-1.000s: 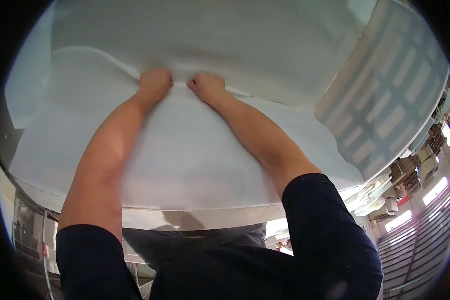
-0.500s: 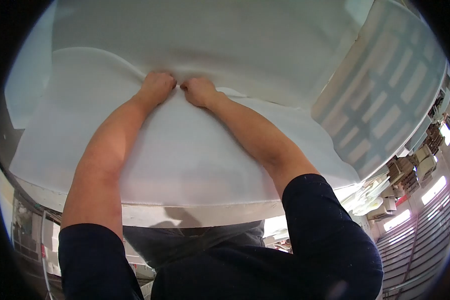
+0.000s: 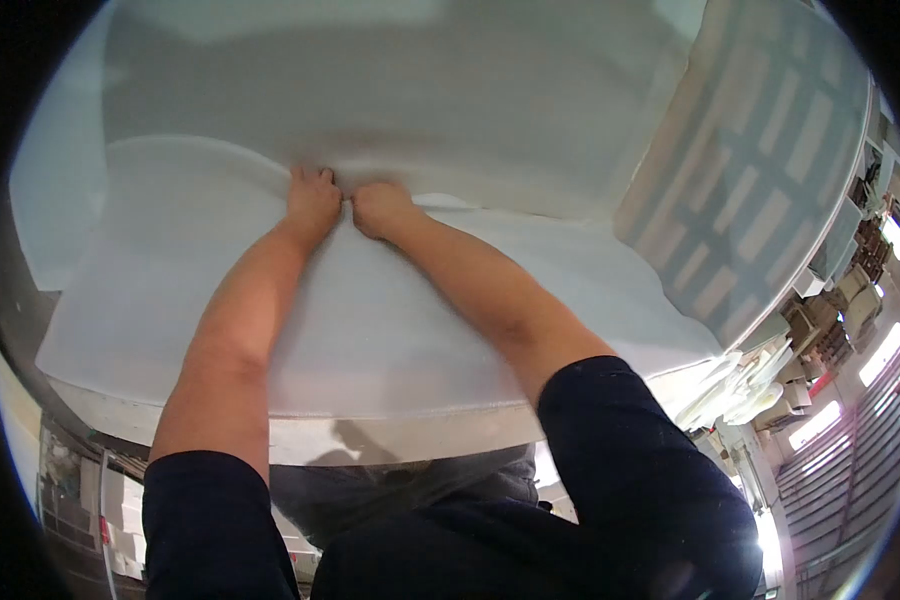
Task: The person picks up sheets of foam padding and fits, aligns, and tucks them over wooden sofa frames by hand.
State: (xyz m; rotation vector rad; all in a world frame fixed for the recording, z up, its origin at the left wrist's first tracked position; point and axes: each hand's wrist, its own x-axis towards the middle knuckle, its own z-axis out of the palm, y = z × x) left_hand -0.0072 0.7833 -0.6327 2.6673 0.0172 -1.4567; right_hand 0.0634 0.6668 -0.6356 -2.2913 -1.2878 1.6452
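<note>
A white padded sheet [image 3: 390, 330] covers the seat-like base, its far edge meeting the upright grey-white back panel [image 3: 420, 100]. My left hand [image 3: 315, 202] is at that seam, thumb and a finger pinched on the sheet's edge, other fingers partly raised. Right beside it, my right hand [image 3: 381, 210] is closed on the same edge, knuckles up. The two hands nearly touch. To the right of them the edge stands up in a small pale fold [image 3: 442, 201]. The fingertips are partly hidden.
A curved side panel [image 3: 745, 170] with a strap-like grid rises at the right. The base's pale front rail [image 3: 410, 440] runs close to my body. White material [image 3: 735, 385] and stacked items lie beyond on the right. Another pale side panel [image 3: 55, 190] stands at the left.
The right hand has moved left along the seam, closer to my left hand. My left hand's fingers have loosened from a fist and partly lifted. The camera view has shifted slightly.
</note>
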